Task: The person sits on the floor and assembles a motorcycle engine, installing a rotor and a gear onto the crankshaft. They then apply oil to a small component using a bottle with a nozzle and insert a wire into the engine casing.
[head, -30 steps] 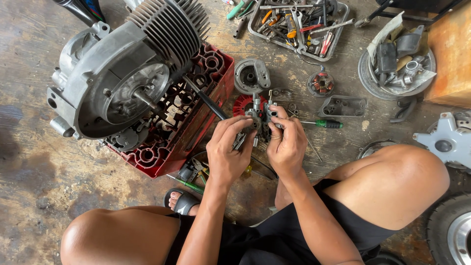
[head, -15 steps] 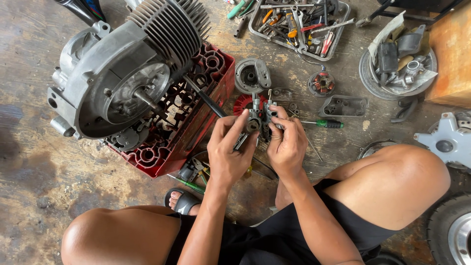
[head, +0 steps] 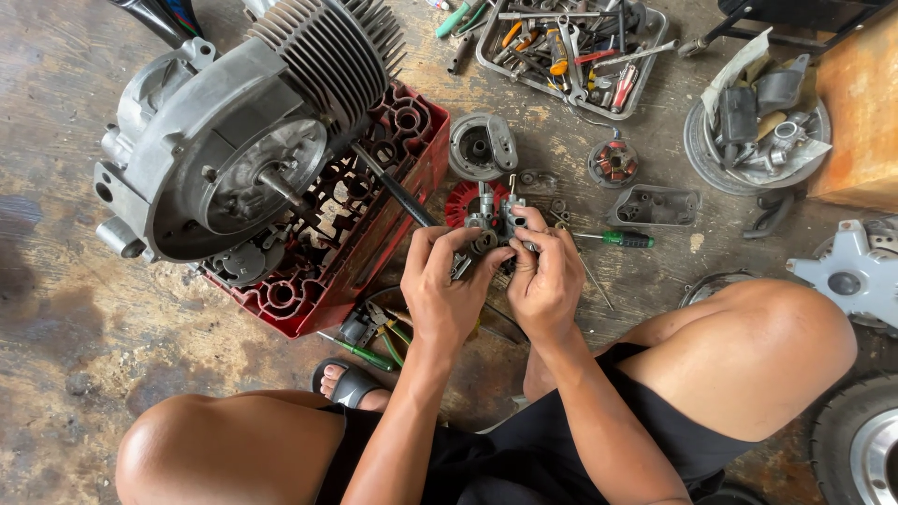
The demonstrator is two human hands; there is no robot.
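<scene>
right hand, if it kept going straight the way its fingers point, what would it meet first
The right hand points up-left in the head view, so beyond the small metal carburetor-like part it holds, it would likely meet the red toothed disc first; depth is unclear.

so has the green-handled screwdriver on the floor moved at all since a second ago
No. The green-handled screwdriver lies in the same spot, just below the dark metal cover and right of the right hand.
</scene>
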